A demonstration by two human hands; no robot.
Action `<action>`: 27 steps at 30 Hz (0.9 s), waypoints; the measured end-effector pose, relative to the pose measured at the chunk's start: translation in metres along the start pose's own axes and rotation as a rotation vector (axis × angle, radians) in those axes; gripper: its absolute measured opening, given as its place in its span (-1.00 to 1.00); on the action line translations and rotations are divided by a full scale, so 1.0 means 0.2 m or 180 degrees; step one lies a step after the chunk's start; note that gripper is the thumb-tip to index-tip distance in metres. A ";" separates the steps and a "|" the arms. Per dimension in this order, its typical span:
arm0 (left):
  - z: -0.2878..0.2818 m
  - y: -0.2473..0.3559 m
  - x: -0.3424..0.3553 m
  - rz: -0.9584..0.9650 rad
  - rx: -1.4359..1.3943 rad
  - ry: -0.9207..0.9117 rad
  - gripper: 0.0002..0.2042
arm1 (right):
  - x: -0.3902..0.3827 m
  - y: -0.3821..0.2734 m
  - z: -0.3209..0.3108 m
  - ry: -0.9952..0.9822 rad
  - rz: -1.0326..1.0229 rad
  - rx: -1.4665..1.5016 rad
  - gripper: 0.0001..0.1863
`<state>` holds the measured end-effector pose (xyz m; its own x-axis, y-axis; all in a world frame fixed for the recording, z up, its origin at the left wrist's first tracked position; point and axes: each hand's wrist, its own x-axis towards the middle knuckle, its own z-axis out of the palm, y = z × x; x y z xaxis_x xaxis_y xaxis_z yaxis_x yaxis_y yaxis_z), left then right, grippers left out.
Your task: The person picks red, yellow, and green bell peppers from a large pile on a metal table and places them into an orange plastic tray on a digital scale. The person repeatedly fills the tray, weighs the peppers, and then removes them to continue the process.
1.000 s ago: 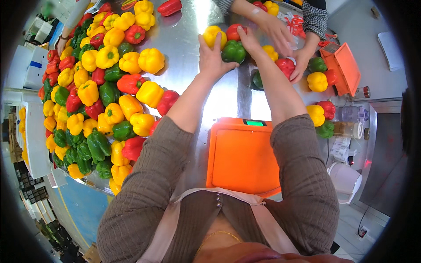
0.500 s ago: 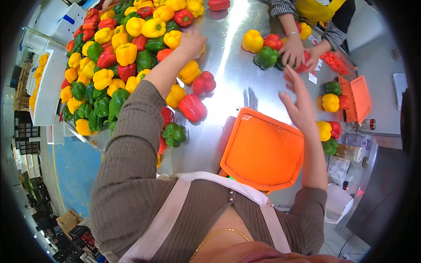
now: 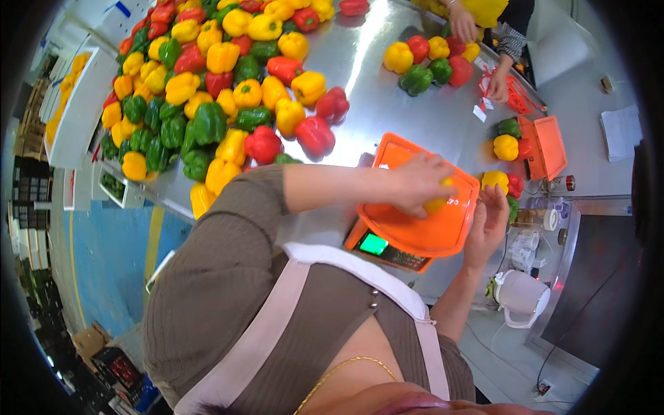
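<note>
My left hand [image 3: 415,185] is over a shallow orange tray [image 3: 401,225], its fingers closed around a yellow bell pepper [image 3: 438,203] that is partly hidden beneath them. The tray rests on a scale with a lit green display [image 3: 373,243]. Just beyond the tray's right edge is my right hand [image 3: 486,225], fingers apart and slightly bent, holding nothing visible. Its fingertips are close to another yellow bell pepper [image 3: 494,181], which lies with a red one [image 3: 515,185] and a green one.
A large pile of red, yellow and green bell peppers [image 3: 181,90] covers the metal table's left side. Across the table, a co-worker's hands [image 3: 499,86] are near a pepper group [image 3: 417,79] and red ties [image 3: 520,95]. An orange box [image 3: 545,146] and white jug [image 3: 520,297] are at right.
My left hand has moved from the pile to the tray, bringing a yellow bell pepper. My right hand has drawn back toward me. The co-worker's hands have moved off the red pepper.
</note>
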<state>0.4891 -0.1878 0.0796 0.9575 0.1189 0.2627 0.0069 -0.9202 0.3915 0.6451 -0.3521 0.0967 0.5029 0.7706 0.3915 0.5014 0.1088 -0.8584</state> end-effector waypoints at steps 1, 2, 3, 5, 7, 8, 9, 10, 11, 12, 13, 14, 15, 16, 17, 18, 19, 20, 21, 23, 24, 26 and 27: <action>0.08 0.06 0.01 0.0163 0.0190 -0.0107 -0.26 | -0.02 -0.01 -0.01 -0.0021 -0.0065 -0.0055 -0.55; 0.14 0.10 0.00 0.0316 0.0382 -0.0211 -0.23 | -0.05 -0.02 -0.03 -0.0036 -0.0008 -0.0161 -0.55; 0.13 0.12 -0.03 0.0279 0.0239 -0.0152 -0.19 | -0.08 -0.03 -0.07 -0.0021 0.0058 -0.0274 -0.56; 0.03 0.13 -0.04 0.0225 -0.0031 -0.0024 -0.13 | -0.18 -0.03 -0.16 0.0126 0.0260 -0.0401 -0.57; -0.06 0.08 -0.11 -0.0090 -0.0524 0.0188 -0.13 | -0.30 0.02 -0.27 0.0395 0.0507 -0.0412 -0.58; -0.09 0.01 -0.15 -0.0273 -0.0716 0.0406 -0.18 | -0.35 0.04 -0.33 0.0534 0.0644 -0.0484 -0.58; -0.04 -0.15 -0.22 -0.0502 -0.0435 0.0729 -0.23 | -0.43 0.06 -0.38 0.0681 0.0785 -0.0546 -0.59; 0.01 -0.33 -0.29 -0.0730 -0.0140 0.1057 -0.28 | -0.48 0.08 -0.43 0.0826 0.0915 -0.0604 -0.59; -0.13 -0.40 -0.35 -0.1275 -0.0065 0.0797 -0.35 | -0.53 0.12 -0.48 0.0866 0.1026 -0.0601 -0.59; -0.20 -0.48 -0.42 -0.1873 0.0422 0.0633 -0.36 | -0.57 0.16 -0.53 0.0874 0.1104 -0.0597 -0.59; -0.20 -0.60 -0.47 -0.2215 0.0570 0.0483 -0.39 | -0.61 0.16 -0.55 0.0895 0.1183 -0.0614 -0.59; -0.17 -0.74 -0.52 -0.2571 0.0724 0.0346 -0.40 | -0.61 0.14 -0.54 0.0873 0.1192 -0.0534 -0.59; -0.09 -0.88 -0.57 -0.2468 0.0738 0.0298 -0.41 | -0.57 0.11 -0.52 0.0878 0.1197 -0.0471 -0.59; 0.00 -1.03 -0.63 -0.2371 0.0755 0.0253 -0.41 | -0.53 0.09 -0.49 0.0876 0.1200 -0.0405 -0.59; 0.06 -1.08 -0.65 -0.2235 0.0759 0.0183 -0.40 | -0.52 0.07 -0.47 0.0810 0.1086 -0.0366 -0.59; 0.04 -1.07 -0.64 -0.2194 0.0537 0.0133 -0.41 | -0.51 0.05 -0.45 0.0793 0.0983 -0.0338 -0.58; 0.00 -1.07 -0.63 -0.2153 0.0330 0.0086 -0.41 | -0.50 0.03 -0.45 0.0777 0.0865 -0.0304 -0.58; -0.01 -1.05 -0.67 -0.1887 0.0460 0.0656 -0.41 | -0.51 0.04 -0.46 0.0753 0.0809 -0.0294 -0.58; -0.07 -0.98 -0.65 -0.1951 0.0210 0.0869 -0.37 | -0.53 0.04 -0.49 0.0763 0.0772 -0.0316 -0.58; -0.15 -0.85 -0.61 -0.1857 -0.0123 0.1304 -0.33 | -0.59 0.05 -0.52 0.0846 0.0823 -0.0309 -0.58; -0.20 -0.71 -0.55 -0.1683 -0.0106 0.1390 -0.36 | -0.62 0.06 -0.54 0.0899 0.0923 -0.0309 -0.59; -0.31 -0.45 -0.46 -0.1070 -0.0065 0.1388 -0.39 | -0.67 0.05 -0.55 0.1005 0.0982 -0.0302 -0.60; -0.30 -0.33 -0.41 -0.0631 -0.0062 0.1280 -0.39 | -0.70 0.05 -0.54 0.1016 0.1005 -0.0266 -0.60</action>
<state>0.3917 -0.1135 0.0854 0.7500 0.4315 0.5013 0.1699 -0.8582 0.4845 0.6563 -0.5260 0.0691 0.8255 0.5244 0.2089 0.3373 -0.1615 -0.9275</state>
